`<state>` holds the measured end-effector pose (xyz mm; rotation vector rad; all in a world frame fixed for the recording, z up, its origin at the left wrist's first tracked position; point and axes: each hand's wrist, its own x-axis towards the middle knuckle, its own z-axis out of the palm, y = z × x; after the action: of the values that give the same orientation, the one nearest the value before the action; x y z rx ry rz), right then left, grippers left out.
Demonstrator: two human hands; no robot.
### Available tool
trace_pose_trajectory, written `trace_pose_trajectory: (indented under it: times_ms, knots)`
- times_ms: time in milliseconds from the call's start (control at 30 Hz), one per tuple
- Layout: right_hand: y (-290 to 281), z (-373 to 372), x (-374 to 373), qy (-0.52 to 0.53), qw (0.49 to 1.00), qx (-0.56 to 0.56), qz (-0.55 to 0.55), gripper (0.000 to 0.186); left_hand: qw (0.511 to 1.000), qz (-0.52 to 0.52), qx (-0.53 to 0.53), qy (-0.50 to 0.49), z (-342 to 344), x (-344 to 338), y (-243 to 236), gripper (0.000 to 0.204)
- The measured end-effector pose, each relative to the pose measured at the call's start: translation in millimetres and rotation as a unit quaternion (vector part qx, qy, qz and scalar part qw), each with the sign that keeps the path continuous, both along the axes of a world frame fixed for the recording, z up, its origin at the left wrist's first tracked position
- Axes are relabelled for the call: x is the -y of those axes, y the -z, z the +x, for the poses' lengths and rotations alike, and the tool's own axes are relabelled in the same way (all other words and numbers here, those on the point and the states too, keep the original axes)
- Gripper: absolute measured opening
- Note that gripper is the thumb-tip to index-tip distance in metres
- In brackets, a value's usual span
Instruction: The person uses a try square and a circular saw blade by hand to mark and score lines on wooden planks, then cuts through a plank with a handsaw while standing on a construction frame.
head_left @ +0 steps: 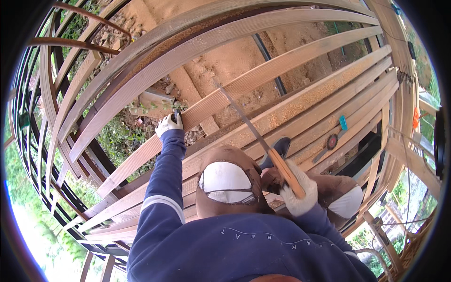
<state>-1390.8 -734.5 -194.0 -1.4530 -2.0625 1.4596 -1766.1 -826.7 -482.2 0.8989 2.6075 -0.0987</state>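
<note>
Across the chest of the dark navy sweatshirt (253,256) I see a single row of small, pale, widely spaced letters, joined by one thin wavy line. One white band (163,205) rings the left sleeve. Both hands wear off-white work gloves.

The right hand (299,191) holds one saw with a long, narrow grey blade and an orange-brown wooden handle (280,170); its fingers are curled about that handle, partly hidden. The blade slants away over one long, ridged, reddish-brown wooden plank (256,75), its tip near the plank's far edge; whether it touches the wood, I cannot tell.

The left hand (169,125) rests on the same plank, well to the left of the blade. Its fingers are bunched together beside one small black object (177,115); I cannot tell whether they pinch it.

Nearer the body, pale sawdust (277,118) lies scattered over several parallel wooden beams (357,91). To the right sit one teal piece (343,123) and one round red-and-dark disc (332,141). Two white knee patches (225,176) show on the brown trousers (211,162), and two rusty bent rods (77,43) reach in at upper left.
</note>
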Motion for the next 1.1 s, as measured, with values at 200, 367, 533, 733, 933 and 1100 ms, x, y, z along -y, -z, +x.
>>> trace_pose_trajectory:
  times_ms: [200,367,533,733,933,1100]
  knots:
    - [143,-120,-79,0.036,0.993,0.006,0.115,0.054,1.0,0.005,0.008,0.024,8,-28,-6,0.046]
    - [48,-18,-8,0.053,0.998,-0.024,-0.028,0.052,1.0,0.019,0.006,0.002,3,-6,-4,0.045]
    - [6,-12,-11,0.012,1.0,0.024,-0.001,0.052,0.999,0.036,-0.019,0.024,1,-3,-5,0.04]
    - [125,-128,-81,0.011,0.999,0.02,0.022,0.049,0.999,0.025,0.007,0.038,2,-17,-18,0.038]
    - [-6,-7,-7,-0.01,1.0,0.009,-0.011,0.054,0.999,0.035,0.01,0.002,-2,-2,-9,0.046]
    - [68,-55,-40,-0.008,0.998,0.036,0.042,0.048,0.999,0.046,0.011,0.014,3,-14,-13,0.046]
